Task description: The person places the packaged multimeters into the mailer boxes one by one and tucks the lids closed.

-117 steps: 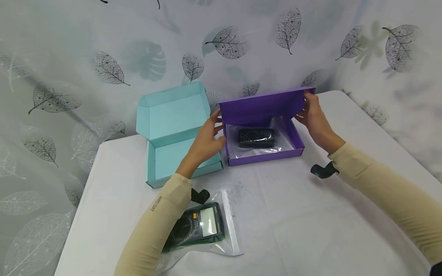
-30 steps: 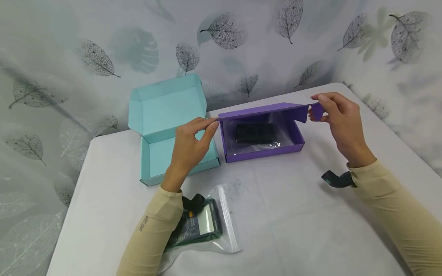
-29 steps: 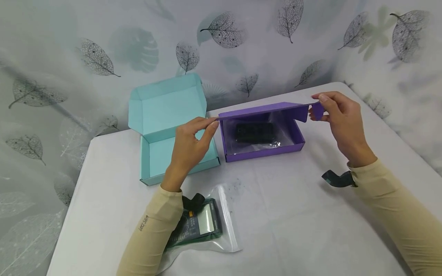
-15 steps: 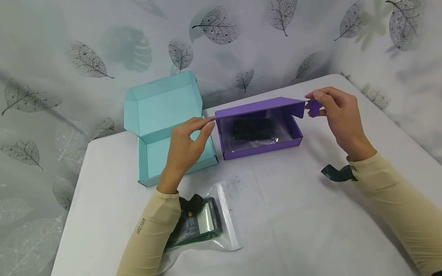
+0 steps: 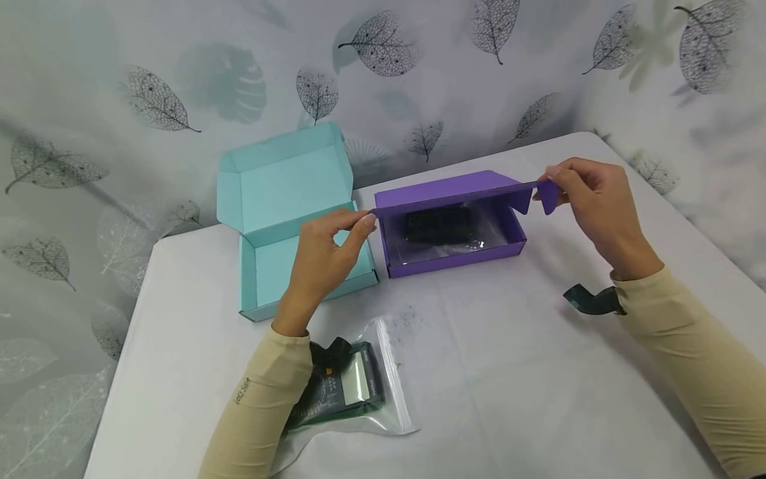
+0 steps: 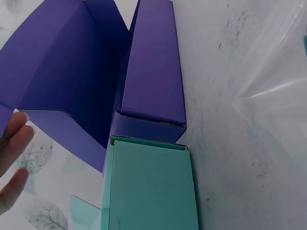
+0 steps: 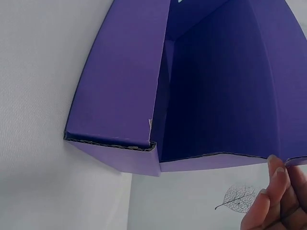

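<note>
A purple cardboard box (image 5: 457, 259) sits at the middle back, its lid (image 5: 443, 187) tilted forward over it and partly raised. Inside lies a dark device (image 5: 439, 224) in clear plastic, shaded by the lid. My left hand (image 5: 320, 256) pinches the lid's front left corner between thumb and fingers. At the opposite corner, my right hand (image 5: 601, 209) pinches the lid beside its side flap (image 5: 546, 197). In the right wrist view, the fingertips (image 7: 273, 165) are right at the lid's edge. The left wrist view shows the fingers (image 6: 17, 136) beside the left flap (image 6: 67, 134).
Against the purple box's left side stands a teal box (image 5: 287, 193) with its lid up. Nearer, under my left forearm, a multimeter (image 5: 356, 382) lies in a clear zip bag (image 5: 391, 392). A leaf-patterned curtain (image 5: 419, 80) hangs behind the white table (image 5: 526, 372).
Since the oldest frame the purple lid has swung from upright to tilted forward, with both hands moving to its front corners. Over the last half second it has dipped slightly.
</note>
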The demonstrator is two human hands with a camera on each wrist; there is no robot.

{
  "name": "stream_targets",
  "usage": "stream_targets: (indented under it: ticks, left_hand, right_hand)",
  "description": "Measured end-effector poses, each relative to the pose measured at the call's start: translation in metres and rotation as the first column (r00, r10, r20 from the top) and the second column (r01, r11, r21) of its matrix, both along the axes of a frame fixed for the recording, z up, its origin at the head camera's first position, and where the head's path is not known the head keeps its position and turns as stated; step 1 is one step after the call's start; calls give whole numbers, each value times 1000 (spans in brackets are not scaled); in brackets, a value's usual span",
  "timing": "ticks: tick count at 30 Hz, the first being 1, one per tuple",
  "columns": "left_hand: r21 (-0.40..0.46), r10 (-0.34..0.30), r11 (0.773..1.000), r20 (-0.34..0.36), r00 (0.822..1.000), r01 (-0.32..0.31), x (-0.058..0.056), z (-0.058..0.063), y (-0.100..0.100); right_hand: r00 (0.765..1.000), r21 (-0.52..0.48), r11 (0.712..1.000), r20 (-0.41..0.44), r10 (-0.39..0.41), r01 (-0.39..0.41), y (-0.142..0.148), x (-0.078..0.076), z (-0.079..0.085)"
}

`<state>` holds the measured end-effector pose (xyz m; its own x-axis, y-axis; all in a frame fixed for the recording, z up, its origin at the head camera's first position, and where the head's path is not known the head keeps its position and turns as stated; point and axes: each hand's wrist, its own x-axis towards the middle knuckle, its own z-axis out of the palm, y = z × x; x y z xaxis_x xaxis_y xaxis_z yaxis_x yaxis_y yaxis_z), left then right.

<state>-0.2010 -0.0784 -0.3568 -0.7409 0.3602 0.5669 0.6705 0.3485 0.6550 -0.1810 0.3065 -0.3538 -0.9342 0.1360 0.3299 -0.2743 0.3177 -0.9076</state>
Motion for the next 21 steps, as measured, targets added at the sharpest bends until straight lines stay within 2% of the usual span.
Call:
stream_targets:
  ticks: [9,15,21]
  left_hand:
    - [-26,4,1000,40,999,-3,0,1,0]
    - [-38,12,999,40,999,-10,0,1,0]
    - [-42,8,999,77,997,-5,0,0,0]
  right_hand:
    - [998,28,999,67,-18,16,2,-1,0]
    - [996,58,998,85,-39,34,1,-2,0]
    - [996,64,998,91,-23,17,1,-3,-2]
